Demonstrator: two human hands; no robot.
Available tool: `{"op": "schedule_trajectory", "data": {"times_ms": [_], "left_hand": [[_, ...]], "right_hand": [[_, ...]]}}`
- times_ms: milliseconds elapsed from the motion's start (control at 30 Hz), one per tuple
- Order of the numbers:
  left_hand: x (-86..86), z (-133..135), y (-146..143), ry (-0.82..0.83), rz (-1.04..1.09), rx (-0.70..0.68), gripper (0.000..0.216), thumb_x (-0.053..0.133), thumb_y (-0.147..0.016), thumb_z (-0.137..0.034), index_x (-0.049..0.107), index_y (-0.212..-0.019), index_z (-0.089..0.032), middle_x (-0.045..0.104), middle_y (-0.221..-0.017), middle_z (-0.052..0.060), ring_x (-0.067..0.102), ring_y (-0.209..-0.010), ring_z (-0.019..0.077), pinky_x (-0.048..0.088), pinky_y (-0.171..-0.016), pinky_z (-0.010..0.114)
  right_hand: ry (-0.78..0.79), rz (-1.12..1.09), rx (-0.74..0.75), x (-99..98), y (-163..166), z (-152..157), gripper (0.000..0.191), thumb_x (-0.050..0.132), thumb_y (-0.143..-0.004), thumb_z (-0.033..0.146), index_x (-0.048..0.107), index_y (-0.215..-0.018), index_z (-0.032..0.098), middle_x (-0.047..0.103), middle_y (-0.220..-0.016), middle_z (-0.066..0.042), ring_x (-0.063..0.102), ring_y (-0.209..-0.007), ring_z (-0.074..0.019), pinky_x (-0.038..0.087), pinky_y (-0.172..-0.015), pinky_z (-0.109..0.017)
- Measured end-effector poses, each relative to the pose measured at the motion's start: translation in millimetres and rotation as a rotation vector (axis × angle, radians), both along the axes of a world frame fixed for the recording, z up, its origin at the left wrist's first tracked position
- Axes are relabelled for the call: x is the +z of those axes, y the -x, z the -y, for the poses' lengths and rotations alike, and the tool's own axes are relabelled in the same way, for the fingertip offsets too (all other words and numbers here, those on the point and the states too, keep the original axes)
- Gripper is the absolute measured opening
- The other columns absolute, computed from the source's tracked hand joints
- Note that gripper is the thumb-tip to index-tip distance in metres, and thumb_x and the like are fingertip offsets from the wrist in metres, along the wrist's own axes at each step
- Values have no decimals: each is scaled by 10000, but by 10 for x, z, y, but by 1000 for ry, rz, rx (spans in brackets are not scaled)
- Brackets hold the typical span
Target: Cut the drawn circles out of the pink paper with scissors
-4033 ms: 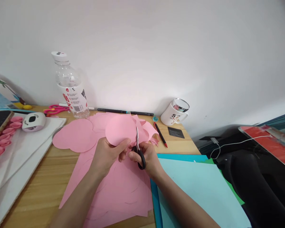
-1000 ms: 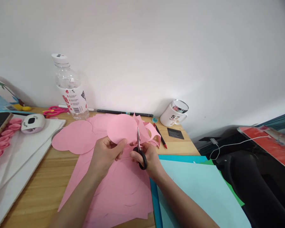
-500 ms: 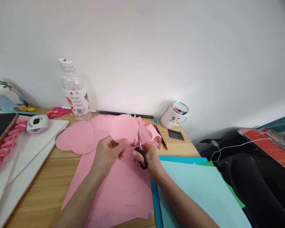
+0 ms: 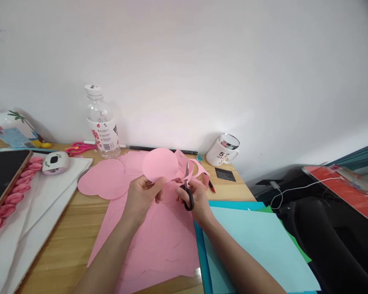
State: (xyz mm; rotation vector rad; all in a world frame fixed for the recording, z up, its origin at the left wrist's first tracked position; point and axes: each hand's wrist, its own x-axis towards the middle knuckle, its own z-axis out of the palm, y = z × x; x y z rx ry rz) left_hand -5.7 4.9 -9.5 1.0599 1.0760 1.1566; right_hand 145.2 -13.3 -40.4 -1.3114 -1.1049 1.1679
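Note:
My left hand [image 4: 144, 195] pinches the lower edge of a pink paper circle [image 4: 160, 164], thumb on top. My right hand [image 4: 196, 199] is closed on black-handled scissors [image 4: 187, 192], whose blades point up and away from me beside the circle. Behind the blades are curled pink paper scraps [image 4: 200, 168]; whether one is still joined to the circle I cannot tell. Under both hands lie pink paper sheets [image 4: 159, 245] with circle outlines drawn on them. Several cut pink circles [image 4: 102, 179] overlap to the left.
A plastic bottle [image 4: 102, 126], a black pen [image 4: 141, 148] and a white mug [image 4: 222, 151] stand or lie along the wall. Pink scissors [image 4: 81, 148] lie by the bottle. Light blue sheets [image 4: 251, 245] are at right; a phone [image 4: 4, 175] and a white punch [image 4: 55, 162] at left.
The right hand and scissors have shifted slightly right, away from the circle, and the blades look closer together. The left hand still holds the circle. The view has shifted slightly.

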Motion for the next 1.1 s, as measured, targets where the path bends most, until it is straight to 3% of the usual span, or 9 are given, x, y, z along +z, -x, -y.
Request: {"op": "schedule_trajectory", "data": {"times_ms": [100,267,467,633,800,933,1000,1067,1100], "left_hand": [[12,-18,1,1,102,90,177,655,-666,-255,544,-572,-156,508,-434,-45,438,-391,76,350,-419,225],[-84,-146,88,96,315,489,178,683,-570,-251,562,-608,-126,570,-518,-23,493,-401,80,382,-419,228],[-270,-309,249,87,328,694,103,566,-613,-224,513,-665,-153,566,-583,-45,544,-453,72,487,-558,253],[-280,-304,225,-13,238,574,210,577,-693,-349,560,-734,-144,638,-722,33,622,-655,115,507,-723,292],[-295,-194,110,-181,21,286,473,725,-618,-353,604,-1041,-178,680,-946,81,620,-946,208,456,-857,351],[-418,-171,61,-477,-508,65,607,649,-718,-283,450,-1290,-245,624,-1157,82,551,-1101,244,432,-918,411],[-496,-188,58,-582,-662,64,440,610,-737,-211,558,-1173,-229,652,-1083,77,574,-1044,250,440,-912,420],[-567,-208,60,-591,-701,96,331,564,-757,-180,604,-1086,-176,651,-1060,117,570,-1034,276,437,-911,451],[-598,-216,60,-586,-706,111,302,546,-768,-181,610,-1062,-156,648,-1056,135,566,-1036,286,435,-910,463]], "right_hand": [[-44,39,-5,0,5,-4,285,712,-635,348,513,-733,169,484,-505,58,443,-456,-94,341,-439,-216],[-58,212,145,-10,-13,-6,405,753,-593,322,521,-884,160,565,-589,38,489,-515,-107,377,-485,-221],[-50,944,337,167,-21,76,394,800,-547,240,623,-892,167,651,-689,-8,574,-622,-164,362,-544,-244],[-127,1306,535,316,108,183,502,793,-566,173,613,-1034,145,662,-963,-98,590,-859,-245,392,-645,-281],[-159,1457,664,400,183,223,525,741,-594,110,590,-1097,139,600,-1040,-132,536,-979,-273,420,-736,-319],[-112,1381,738,539,115,232,635,814,-524,186,585,-1115,148,585,-1097,-133,538,-985,-292,447,-754,-350],[-166,1307,632,606,51,215,506,766,-617,191,601,-1095,192,622,-1022,-89,573,-923,-256,449,-780,-358],[-274,1198,351,627,-21,165,393,675,-738,244,584,-1120,240,614,-1020,-71,571,-940,-236,451,-817,-364],[-328,1188,208,612,-57,127,494,682,-733,302,533,-1202,264,564,-1126,-91,528,-1045,-268,431,-874,-406]]}}
